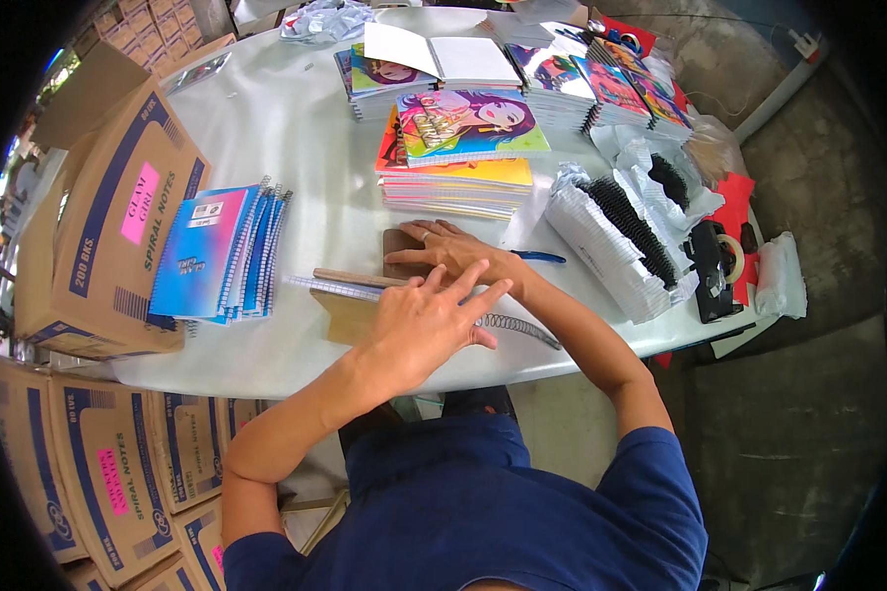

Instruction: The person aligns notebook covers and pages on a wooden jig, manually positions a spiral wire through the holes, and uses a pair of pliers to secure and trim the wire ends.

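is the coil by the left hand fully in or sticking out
Sticking out: the coil curves off rightward beyond the left hand. Cannot tell whether any is threaded; the hand hides that part.

On table [286, 128], from right hand [453, 252]: nine o'clock, notebooks [203, 251], box [79, 231] beyond; twelve, book stack [453, 192]; three, apparently coils [623, 219], tape [736, 258] beyond.

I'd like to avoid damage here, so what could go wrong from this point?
The coil sticks out past the left hand toward the right arm, which might catch and bend it.
The blue tool lies close to that arm and could get knocked.
The top notebook sits out of line with its stack; a bump might slide it.
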Motion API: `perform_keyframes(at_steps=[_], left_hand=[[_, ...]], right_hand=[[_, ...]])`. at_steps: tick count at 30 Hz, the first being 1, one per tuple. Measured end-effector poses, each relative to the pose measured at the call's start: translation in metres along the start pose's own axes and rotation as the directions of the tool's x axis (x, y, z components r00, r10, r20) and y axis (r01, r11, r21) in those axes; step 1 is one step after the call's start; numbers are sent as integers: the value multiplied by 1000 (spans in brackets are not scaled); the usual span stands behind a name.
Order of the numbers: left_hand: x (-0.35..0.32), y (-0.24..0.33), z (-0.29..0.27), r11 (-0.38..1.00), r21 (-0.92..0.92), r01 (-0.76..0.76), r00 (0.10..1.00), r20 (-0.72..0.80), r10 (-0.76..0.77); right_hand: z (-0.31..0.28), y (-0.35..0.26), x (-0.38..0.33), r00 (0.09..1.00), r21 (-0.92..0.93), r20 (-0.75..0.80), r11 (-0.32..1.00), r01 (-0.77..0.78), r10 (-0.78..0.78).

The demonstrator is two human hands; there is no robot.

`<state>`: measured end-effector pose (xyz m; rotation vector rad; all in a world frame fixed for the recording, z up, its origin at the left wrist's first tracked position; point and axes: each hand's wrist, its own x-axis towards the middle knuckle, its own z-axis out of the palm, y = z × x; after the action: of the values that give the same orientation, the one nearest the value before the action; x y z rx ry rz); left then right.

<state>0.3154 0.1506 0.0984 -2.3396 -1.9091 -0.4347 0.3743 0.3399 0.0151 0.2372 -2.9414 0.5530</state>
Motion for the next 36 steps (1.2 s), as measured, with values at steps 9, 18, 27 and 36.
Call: perform_keyframes(at_steps=[9, 18, 27, 36], left_hand=[[-9, -23, -1, 956, -133, 260, 912, -291, -288], [-7, -21, -2, 961, -123, 248, 912, -305, -275], [-14, -29, -7, 961, -93, 261, 920, -276, -277], [-21, -34, -7, 958, -44, 284, 906, -313, -284]], right_hand=[[-87, -49, -71, 989, 776, 22, 621, -109, 146], [-84, -55, -67, 971, 732, 97, 645, -218, 217], [-71, -50, -62, 978, 902, 24, 418, -111, 207], [-60, -44, -54, 991, 987, -111, 122, 101, 75]])
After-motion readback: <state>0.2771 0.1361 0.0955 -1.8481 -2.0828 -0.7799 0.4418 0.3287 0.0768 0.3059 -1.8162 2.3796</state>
